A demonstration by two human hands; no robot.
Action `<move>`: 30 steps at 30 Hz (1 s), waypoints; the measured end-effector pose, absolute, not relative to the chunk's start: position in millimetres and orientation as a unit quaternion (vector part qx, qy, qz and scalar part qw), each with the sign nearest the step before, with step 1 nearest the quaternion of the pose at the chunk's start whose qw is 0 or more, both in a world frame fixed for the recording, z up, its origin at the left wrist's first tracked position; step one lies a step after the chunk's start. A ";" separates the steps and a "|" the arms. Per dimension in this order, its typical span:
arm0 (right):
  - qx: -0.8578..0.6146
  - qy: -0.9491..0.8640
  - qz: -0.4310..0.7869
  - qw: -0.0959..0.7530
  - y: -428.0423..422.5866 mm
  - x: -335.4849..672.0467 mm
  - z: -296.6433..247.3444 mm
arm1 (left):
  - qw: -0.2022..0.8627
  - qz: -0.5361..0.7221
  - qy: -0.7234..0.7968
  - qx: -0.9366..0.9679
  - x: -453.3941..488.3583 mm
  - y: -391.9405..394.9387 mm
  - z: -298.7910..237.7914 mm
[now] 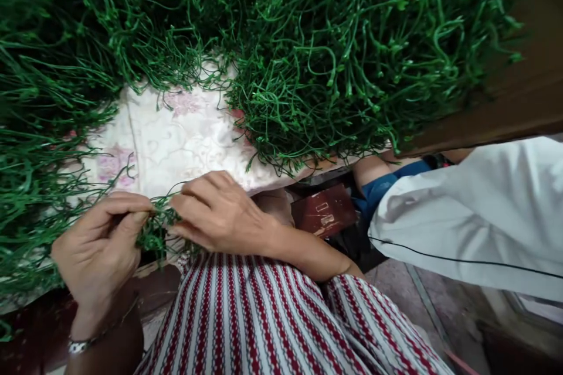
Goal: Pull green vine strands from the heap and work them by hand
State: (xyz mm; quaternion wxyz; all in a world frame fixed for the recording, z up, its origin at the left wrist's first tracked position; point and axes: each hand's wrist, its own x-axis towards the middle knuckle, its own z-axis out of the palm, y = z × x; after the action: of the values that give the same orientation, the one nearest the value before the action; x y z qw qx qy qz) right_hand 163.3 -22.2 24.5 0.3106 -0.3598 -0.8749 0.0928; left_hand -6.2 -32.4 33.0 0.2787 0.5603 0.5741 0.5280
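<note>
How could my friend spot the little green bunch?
Below the big heap of curly green strands shows a white flowered cloth. At its near edge is the small green stringy bunch. Unlike its neighbours, it sits between the bare right hand and the bare left hand, which pinches it.

Garment: loose striped fabric (246, 310), 6 o'clock. White ground; dark-red bands with beaded edges; narrow dark wavy lines alongside. Folds form toward 5 o'clock. Left hand (99, 246): thin, dark bracelet (103, 335) at wrist, 8 o'clock, fitted with a pale, dark-marked plate (78, 347). Right forearm (303, 251): uncovered.
</note>
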 end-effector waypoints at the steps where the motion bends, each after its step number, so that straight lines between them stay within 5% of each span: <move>1: -0.363 -0.875 0.100 0.304 -22.1 169.1 24.7 | 0.271 0.539 0.562 0.565 -3.5 -30.9 33.3; 8: -0.370 -0.848 0.148 0.349 -18.0 196.2 16.9 | 0.298 0.583 0.512 0.556 14.7 -31.7 27.7; 13: -0.389 -0.833 0.129 0.373 -15.7 198.8 19.1 | 0.308 0.455 0.481 0.683 3.5 -32.2 27.8; 19: -0.380 -0.875 0.107 0.281 -14.8 189.5 26.1 | 0.123 0.349 0.467 0.803 2.9 -28.9 38.5; 25: -0.354 -0.781 0.287 0.427 -10.1 189.1 29.0 | 0.283 0.395 0.487 0.726 6.0 -26.3 33.0; 30: -0.313 -0.765 0.300 0.476 -2.1 196.2 26.5 | 0.402 0.457 0.497 0.618 -2.5 -23.6 28.9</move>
State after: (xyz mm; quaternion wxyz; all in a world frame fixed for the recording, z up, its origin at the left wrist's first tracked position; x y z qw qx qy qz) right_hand 196.2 -2.1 26.5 0.4756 -0.3133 -0.7654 0.2997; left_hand -2.5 -23.6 28.9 0.4024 0.6176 0.4975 0.4573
